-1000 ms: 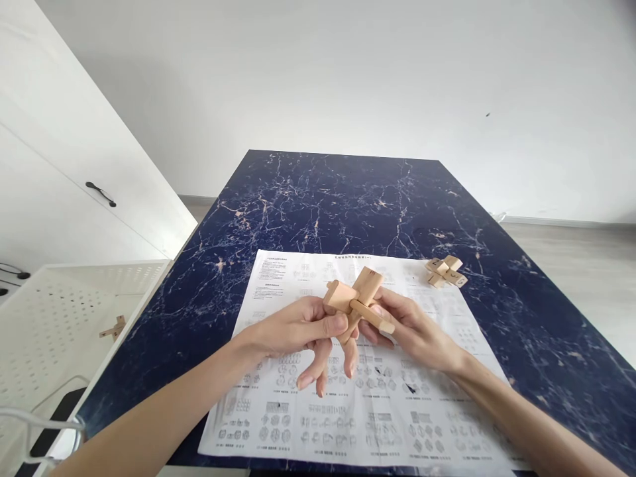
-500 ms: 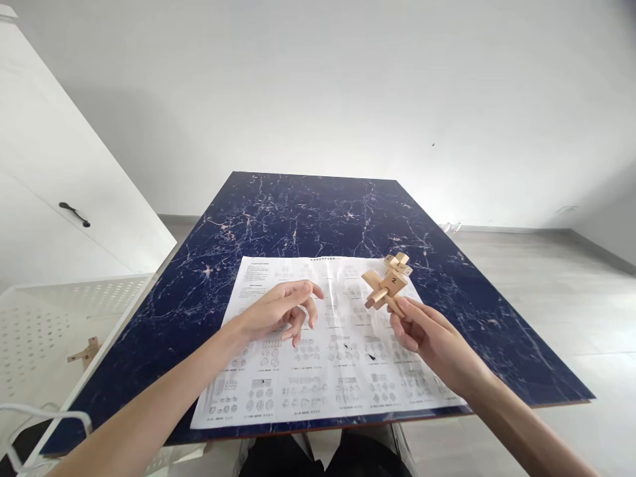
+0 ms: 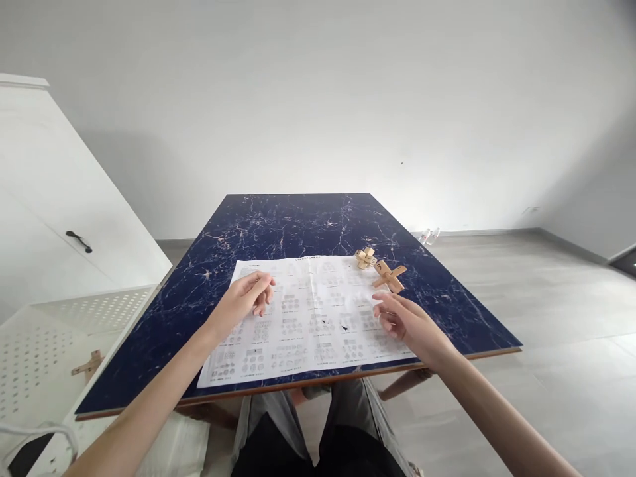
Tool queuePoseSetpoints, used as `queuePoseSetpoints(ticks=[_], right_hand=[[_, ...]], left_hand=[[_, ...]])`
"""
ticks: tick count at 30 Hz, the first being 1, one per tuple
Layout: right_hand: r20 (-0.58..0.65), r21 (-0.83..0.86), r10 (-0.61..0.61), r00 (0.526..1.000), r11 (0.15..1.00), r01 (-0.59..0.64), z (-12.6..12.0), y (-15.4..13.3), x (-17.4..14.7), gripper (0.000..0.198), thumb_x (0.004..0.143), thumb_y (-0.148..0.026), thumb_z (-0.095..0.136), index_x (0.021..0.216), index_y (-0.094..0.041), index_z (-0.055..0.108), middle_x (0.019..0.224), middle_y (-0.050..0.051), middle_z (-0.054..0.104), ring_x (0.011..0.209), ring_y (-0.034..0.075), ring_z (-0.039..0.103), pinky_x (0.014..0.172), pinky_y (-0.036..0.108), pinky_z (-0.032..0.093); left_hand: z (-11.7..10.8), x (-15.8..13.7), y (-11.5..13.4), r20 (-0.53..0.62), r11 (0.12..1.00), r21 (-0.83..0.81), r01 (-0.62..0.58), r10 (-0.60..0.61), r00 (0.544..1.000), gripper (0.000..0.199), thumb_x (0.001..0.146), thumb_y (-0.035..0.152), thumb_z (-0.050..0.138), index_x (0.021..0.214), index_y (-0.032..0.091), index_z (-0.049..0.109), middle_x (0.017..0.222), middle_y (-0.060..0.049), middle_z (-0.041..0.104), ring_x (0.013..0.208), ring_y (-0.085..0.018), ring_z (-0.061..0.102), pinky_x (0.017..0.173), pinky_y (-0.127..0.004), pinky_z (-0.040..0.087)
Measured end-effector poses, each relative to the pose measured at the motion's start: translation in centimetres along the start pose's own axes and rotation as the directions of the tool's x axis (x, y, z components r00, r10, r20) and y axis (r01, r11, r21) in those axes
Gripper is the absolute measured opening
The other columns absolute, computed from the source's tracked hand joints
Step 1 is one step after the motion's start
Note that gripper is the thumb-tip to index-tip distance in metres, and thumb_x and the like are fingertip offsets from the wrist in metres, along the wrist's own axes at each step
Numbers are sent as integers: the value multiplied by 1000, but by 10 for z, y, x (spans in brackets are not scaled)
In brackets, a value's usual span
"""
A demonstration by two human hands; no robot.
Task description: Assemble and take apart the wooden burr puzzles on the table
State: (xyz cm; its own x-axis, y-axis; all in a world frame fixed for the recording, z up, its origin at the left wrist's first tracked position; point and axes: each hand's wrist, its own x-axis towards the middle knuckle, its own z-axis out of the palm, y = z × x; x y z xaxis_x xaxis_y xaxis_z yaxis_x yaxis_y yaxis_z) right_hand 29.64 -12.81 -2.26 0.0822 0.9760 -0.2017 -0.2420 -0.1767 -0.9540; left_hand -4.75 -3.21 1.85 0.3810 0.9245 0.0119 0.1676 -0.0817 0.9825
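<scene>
A cross-shaped wooden burr puzzle (image 3: 390,276) with dark numbers rests at the right edge of a printed paper sheet (image 3: 298,344). Behind it, slightly to the left, sits a smaller interlocked wooden burr puzzle (image 3: 366,258). My right hand (image 3: 405,321) is just in front of the cross-shaped puzzle, apart from it, with fingers loosely bent and nothing in them. Over the left part of the sheet is my left hand (image 3: 250,293), also holding nothing, its fingers loosely curled and apart.
The sheet lies on a blue marbled table (image 3: 298,225). On the left, a white perforated basket (image 3: 34,351) holds another wooden piece (image 3: 89,364), beside a white cabinet (image 3: 64,192). Clear bottles (image 3: 430,236) stand on the floor by the wall.
My right hand has let go of the cross-shaped burr puzzle, which now rests near the smaller one. My left hand has drawn back to the left. The head view has shifted.
</scene>
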Motion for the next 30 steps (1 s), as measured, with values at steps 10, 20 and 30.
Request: queuePoseSetpoints(ticks=[10,20,30], right_hand=[[232,-419,-210,950,859,292,16,14,-4,50,100,-71,57,92,-22,63,82,3,70,62,15,55,60,30,44],[224,-477,-239,945,819,320,15,26,-11,45,104,-65,53,92,-23,63,79,3,70,64,18,58,63,31,46],[140,-420,-267,953,856,301,14,34,-9,41,105,-62,56,97,-23,65,83,4,70,65,17,57,62,29,46]], left_hand=[[-14,-73,-14,-262,973,207,104,-48,964,56,90,75,65,93,19,65,69,2,60,52,-10,41,50,-23,34],[-15,-82,-26,-331,974,192,118,-49,942,53,92,73,64,94,20,64,70,1,59,59,-13,45,53,-23,34],[-14,-86,-25,-352,963,218,159,-74,933,50,94,71,62,91,21,63,72,1,60,66,-16,56,62,-25,47]])
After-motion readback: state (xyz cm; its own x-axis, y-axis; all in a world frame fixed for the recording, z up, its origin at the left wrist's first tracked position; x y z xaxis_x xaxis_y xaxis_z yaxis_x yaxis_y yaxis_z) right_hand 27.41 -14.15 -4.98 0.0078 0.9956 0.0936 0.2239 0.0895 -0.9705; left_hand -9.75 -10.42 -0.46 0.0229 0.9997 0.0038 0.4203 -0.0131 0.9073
